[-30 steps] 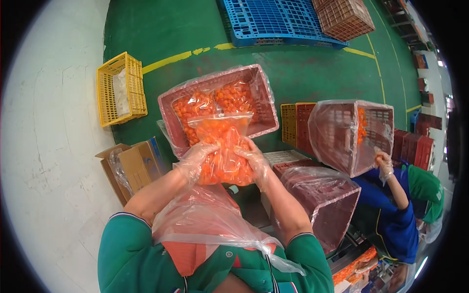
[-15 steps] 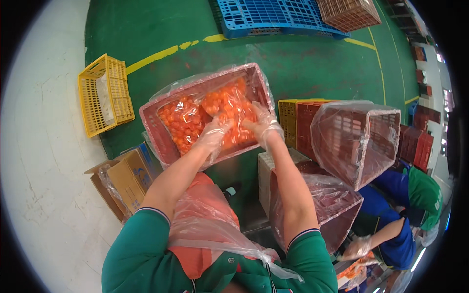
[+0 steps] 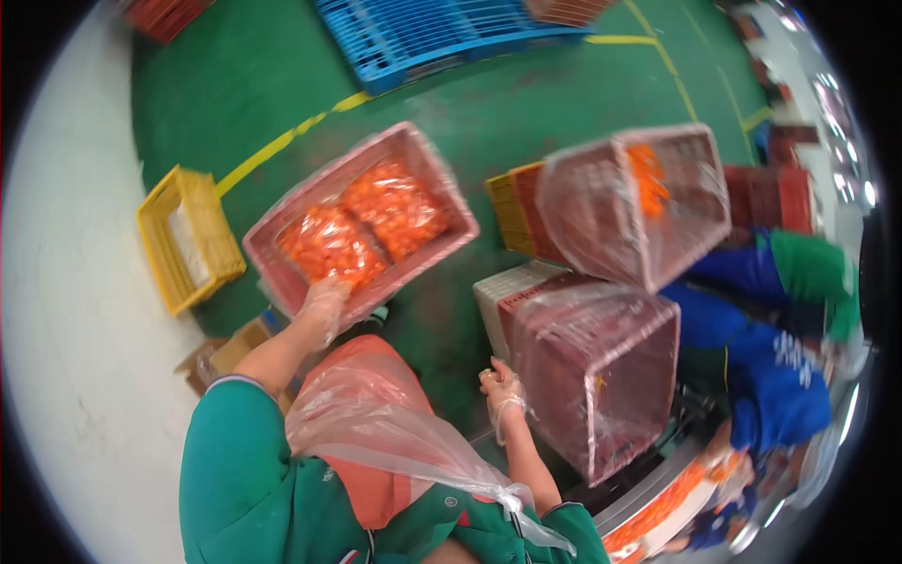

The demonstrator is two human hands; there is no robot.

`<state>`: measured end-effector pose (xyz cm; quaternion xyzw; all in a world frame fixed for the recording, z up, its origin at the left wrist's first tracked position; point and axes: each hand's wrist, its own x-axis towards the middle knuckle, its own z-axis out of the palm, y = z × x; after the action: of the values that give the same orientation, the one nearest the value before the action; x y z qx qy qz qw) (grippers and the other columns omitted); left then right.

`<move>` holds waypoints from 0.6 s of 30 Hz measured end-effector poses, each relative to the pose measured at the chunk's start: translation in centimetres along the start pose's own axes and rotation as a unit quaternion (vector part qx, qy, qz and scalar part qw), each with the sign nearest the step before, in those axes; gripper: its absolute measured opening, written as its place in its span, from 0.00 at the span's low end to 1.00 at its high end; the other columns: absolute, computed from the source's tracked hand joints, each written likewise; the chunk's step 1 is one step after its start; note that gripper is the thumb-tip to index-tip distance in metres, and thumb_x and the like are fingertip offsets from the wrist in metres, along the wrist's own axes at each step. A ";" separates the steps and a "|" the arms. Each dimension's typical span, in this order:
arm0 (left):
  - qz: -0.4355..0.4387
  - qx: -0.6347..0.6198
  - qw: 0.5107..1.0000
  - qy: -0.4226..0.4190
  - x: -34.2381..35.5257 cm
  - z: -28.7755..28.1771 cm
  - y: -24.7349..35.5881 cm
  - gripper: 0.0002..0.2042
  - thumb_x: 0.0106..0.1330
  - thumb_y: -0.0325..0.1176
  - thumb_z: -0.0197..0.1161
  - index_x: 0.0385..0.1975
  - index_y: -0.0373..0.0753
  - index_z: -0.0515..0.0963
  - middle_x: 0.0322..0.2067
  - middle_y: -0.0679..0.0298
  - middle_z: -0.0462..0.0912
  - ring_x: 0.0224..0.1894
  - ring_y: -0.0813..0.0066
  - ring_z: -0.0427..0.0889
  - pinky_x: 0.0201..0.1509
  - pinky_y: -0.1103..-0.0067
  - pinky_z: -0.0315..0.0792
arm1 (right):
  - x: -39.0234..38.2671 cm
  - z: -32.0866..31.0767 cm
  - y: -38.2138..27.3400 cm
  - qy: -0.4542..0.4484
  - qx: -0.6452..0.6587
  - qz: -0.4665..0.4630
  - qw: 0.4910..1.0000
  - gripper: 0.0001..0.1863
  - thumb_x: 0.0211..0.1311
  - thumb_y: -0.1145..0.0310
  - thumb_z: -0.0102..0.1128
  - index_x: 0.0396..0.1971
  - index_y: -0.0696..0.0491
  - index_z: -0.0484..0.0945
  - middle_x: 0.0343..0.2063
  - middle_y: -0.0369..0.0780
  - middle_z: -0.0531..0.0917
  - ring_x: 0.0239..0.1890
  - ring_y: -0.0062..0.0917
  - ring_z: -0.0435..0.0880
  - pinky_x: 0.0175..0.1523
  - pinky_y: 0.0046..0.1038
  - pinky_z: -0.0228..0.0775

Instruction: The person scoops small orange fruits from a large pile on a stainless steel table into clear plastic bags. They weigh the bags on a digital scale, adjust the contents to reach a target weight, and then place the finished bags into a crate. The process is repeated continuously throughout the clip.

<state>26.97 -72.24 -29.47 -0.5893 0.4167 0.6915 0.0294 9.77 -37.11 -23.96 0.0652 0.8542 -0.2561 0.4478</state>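
Two clear bags packed with small orange pieces (image 3: 395, 209) lie side by side in a pink crate (image 3: 449, 169) lined with clear film. My left hand (image 3: 324, 305), in a clear glove, reaches over the crate's near rim. Its fingers lie stretched against the near end of the left bag, a little blurred. Away from that crate, my right hand (image 3: 501, 385), also gloved, hangs beside a film-lined pink crate (image 3: 554, 362) tipped on its side. Its fingers are curled in, and I see nothing in them.
A second tipped, film-lined crate (image 3: 587, 202) holds some orange pieces. A yellow crate (image 3: 193, 240) and a cardboard box (image 3: 240, 346) stand left. A blue pallet (image 3: 442, 38) lies ahead. At right, co-workers in blue (image 3: 775, 376) stand by a trough of orange pieces (image 3: 658, 517).
My right hand has left the bag and moved down and right toward the tipped crate. My left hand has shifted to the left bag's near end. The whole view has turned rightward.
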 end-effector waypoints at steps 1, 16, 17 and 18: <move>0.227 0.183 0.957 -0.005 3.2 -2.8 -4.2 0.06 0.66 0.35 0.55 0.27 0.46 0.73 0.17 0.75 0.64 0.17 0.84 0.62 0.17 0.82 0.58 | -1.5 -0.8 0.7 0.033 0.027 0.000 0.999 0.29 0.55 0.59 0.65 0.58 0.51 0.74 0.30 0.36 0.83 0.32 0.18 0.80 0.42 0.24 0.73; 0.232 0.275 0.788 -0.500 -21.5 32.8 -2.9 0.15 0.65 0.30 0.61 0.51 0.40 0.74 0.35 0.68 0.78 0.32 0.82 0.77 0.35 0.86 0.72 | -37.1 -10.4 18.6 0.680 0.356 -0.124 0.628 0.14 0.61 0.78 0.60 0.47 0.59 0.78 0.33 0.40 0.82 0.31 0.18 0.81 0.39 0.21 0.75; 0.245 0.293 0.765 -0.519 -24.6 35.0 -3.8 0.15 0.64 0.29 0.61 0.50 0.39 0.74 0.36 0.68 0.79 0.33 0.82 0.77 0.37 0.86 0.72 | -39.0 -9.8 20.5 0.709 0.415 -0.122 0.558 0.13 0.61 0.78 0.60 0.47 0.59 0.78 0.33 0.40 0.82 0.30 0.19 0.80 0.38 0.22 0.76; 0.257 0.307 0.741 -0.539 -28.0 36.9 -4.8 0.14 0.63 0.28 0.62 0.49 0.38 0.75 0.36 0.68 0.79 0.34 0.82 0.76 0.39 0.85 0.72 | -40.2 -8.8 24.2 0.761 0.312 -0.119 0.556 0.13 0.62 0.78 0.59 0.46 0.60 0.78 0.32 0.40 0.82 0.30 0.19 0.80 0.38 0.21 0.76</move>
<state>8.84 -33.93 -10.15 0.0522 0.6566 0.7097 0.2498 35.28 -7.22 3.06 0.2692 0.7438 -0.4128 -0.4516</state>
